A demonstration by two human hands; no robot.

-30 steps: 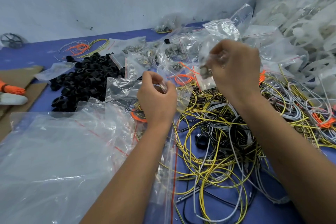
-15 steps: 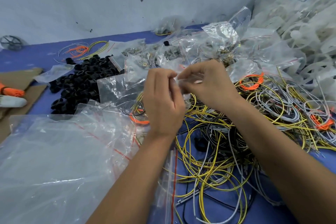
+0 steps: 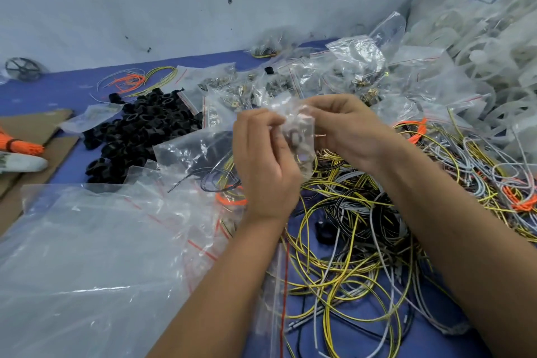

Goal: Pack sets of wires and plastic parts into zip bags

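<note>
Both hands meet above the table's middle on one small clear zip bag (image 3: 299,136) with small parts inside. My left hand (image 3: 261,163) grips its left side; my right hand (image 3: 348,131) pinches its top right edge. Under them lies a tangle of yellow, grey and black wires (image 3: 357,229). A heap of black plastic rings (image 3: 145,128) sits to the left. A bag with coiled wires and an orange tie (image 3: 203,171) lies just left of my left hand.
Large clear bags (image 3: 87,256) cover the near left. Filled small zip bags (image 3: 290,81) pile up behind the hands. White plastic parts in bags (image 3: 494,67) fill the right. Cardboard (image 3: 26,131) and orange ties (image 3: 20,145) lie at the far left. A wall stands behind.
My right hand came down and left from the bag pile with a small bag. Both hands have closed together on it, and the bag now hangs between them.
</note>
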